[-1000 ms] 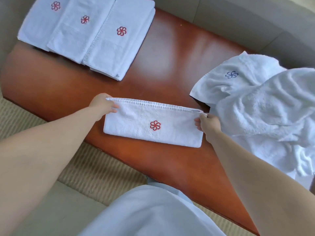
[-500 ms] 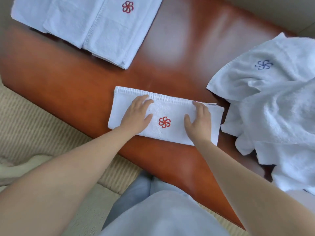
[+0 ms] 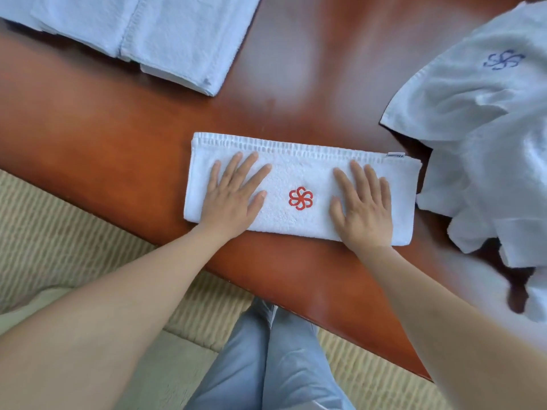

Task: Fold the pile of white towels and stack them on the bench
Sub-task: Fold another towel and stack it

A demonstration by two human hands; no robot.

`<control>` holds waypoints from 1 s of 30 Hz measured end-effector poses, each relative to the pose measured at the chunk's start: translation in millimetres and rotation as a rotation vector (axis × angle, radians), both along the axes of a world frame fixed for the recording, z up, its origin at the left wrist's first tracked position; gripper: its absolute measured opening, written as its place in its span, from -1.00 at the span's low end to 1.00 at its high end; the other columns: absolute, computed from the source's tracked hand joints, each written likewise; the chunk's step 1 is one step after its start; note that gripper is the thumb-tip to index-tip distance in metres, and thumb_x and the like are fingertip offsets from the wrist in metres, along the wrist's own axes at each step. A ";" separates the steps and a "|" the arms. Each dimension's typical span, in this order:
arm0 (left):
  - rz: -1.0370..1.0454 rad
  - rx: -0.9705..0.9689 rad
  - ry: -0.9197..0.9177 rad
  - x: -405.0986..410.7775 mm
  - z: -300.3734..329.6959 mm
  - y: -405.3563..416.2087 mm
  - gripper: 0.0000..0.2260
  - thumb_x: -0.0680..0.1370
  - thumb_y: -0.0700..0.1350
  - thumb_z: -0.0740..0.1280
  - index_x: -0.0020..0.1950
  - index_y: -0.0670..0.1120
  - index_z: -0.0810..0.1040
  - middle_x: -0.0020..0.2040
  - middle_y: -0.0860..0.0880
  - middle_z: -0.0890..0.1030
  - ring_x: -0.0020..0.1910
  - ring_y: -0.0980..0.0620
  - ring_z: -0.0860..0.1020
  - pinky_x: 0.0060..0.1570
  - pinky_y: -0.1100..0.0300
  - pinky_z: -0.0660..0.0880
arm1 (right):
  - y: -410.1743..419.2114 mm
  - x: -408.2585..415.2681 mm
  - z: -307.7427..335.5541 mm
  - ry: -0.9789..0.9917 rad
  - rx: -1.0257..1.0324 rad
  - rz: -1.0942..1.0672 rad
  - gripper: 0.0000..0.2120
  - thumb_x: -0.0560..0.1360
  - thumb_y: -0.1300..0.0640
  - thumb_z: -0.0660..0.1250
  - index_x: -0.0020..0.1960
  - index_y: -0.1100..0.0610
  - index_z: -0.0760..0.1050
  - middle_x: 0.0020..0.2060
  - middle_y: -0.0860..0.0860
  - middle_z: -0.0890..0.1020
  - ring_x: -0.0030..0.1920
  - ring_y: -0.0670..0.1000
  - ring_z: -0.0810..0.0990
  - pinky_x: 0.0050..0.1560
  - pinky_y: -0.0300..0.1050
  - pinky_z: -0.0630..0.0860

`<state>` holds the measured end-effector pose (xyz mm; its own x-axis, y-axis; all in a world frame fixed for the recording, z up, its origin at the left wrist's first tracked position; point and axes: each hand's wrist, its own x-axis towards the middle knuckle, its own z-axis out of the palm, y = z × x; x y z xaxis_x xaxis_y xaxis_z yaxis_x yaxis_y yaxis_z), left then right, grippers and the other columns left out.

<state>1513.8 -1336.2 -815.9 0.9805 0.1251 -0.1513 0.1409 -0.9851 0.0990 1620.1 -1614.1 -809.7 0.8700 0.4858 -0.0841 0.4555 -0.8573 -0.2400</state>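
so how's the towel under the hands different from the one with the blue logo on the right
The towel under the hands is folded into a flat, neat strip; the blue-logo towel is unfolded and rumpled on the pile. The first carries a red flower logo, the second a blue one. The left hand and right hand press the first; nothing touches the second. Both are white and lie on the bench.

A: Where's your left hand (image 3: pixel 233 196)?
B: Palm down, flat, fingers straight and fanned a little, thumb out toward the centre. Your left forearm comes in from the lower left, bare, wrist roughly in line with the arm.

A: And your right hand (image 3: pixel 365 210)?
B: Same pose. Palm down, fingers straight and close together, thumb angled inward. Your right forearm enters from the lower right, also bare.

A: Any grip on either side?
B: None. Nothing curled, both hands just pressing flat, side by side with a gap between the thumbs.
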 end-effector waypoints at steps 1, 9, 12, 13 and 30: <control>0.038 0.014 -0.010 -7.4 -2.9 6.5 -0.48 0.70 0.18 -0.03 0.68 0.17 0.02 0.69 0.04 0.00 0.67 -0.06 -0.07 0.57 -0.28 -0.03 | -4.1 -1.2 -2.0 -0.005 -0.017 -0.047 -0.44 0.64 -0.12 0.07 0.62 -0.08 0.22 0.63 -0.01 0.22 0.64 0.12 0.11 0.63 0.18 -0.04; 0.148 0.067 0.212 -1.4 19.4 -3.6 -0.43 0.67 0.31 -0.20 0.64 0.23 -0.28 0.66 0.09 -0.30 0.64 -0.20 -0.25 0.42 -0.53 -0.14 | -2.5 7.0 17.2 0.184 -0.173 -0.035 -0.39 0.65 -0.18 -0.06 0.67 -0.08 -0.01 0.67 0.00 -0.02 0.65 0.11 -0.14 0.61 0.19 -0.22; 0.217 0.032 0.426 11.3 45.8 -13.7 -0.42 0.67 0.30 -0.17 0.61 0.23 -0.38 0.62 0.09 -0.41 0.62 -0.26 -0.30 0.48 -0.47 -0.08 | -8.4 12.8 48.5 0.325 -0.183 -0.012 -0.37 0.63 -0.10 0.12 0.66 -0.10 0.03 0.67 -0.02 -0.04 0.65 0.09 -0.13 0.62 0.14 -0.11; 0.218 0.025 0.477 17.1 56.2 -19.4 -0.40 0.68 0.27 -0.11 0.64 0.19 -0.32 0.64 0.05 -0.36 0.62 -0.28 -0.25 0.52 -0.41 -0.04 | -12.8 11.1 58.4 0.347 -0.157 -0.034 -0.40 0.61 -0.04 0.20 0.62 -0.09 0.14 0.65 0.00 0.04 0.64 0.11 -0.04 0.60 0.12 0.03; -0.258 -0.159 0.351 152.7 71.5 -183.4 -0.37 0.68 0.00 0.22 0.67 -0.12 0.03 0.66 -0.12 0.09 0.64 -0.12 0.06 0.60 -0.01 0.04 | -109.3 -13.0 61.6 0.631 0.130 -0.705 -0.77 0.55 -0.13 0.36 -0.12 0.00 0.45 -0.19 -0.08 0.59 -0.15 0.03 0.60 -0.20 -0.04 0.50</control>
<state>1666.5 -1519.7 -744.4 0.8627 -0.1679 -0.4771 -0.0548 -0.9687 0.2420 1607.1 -1723.4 -748.1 0.7786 -0.0945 -0.6204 -0.4023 -0.8339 -0.3778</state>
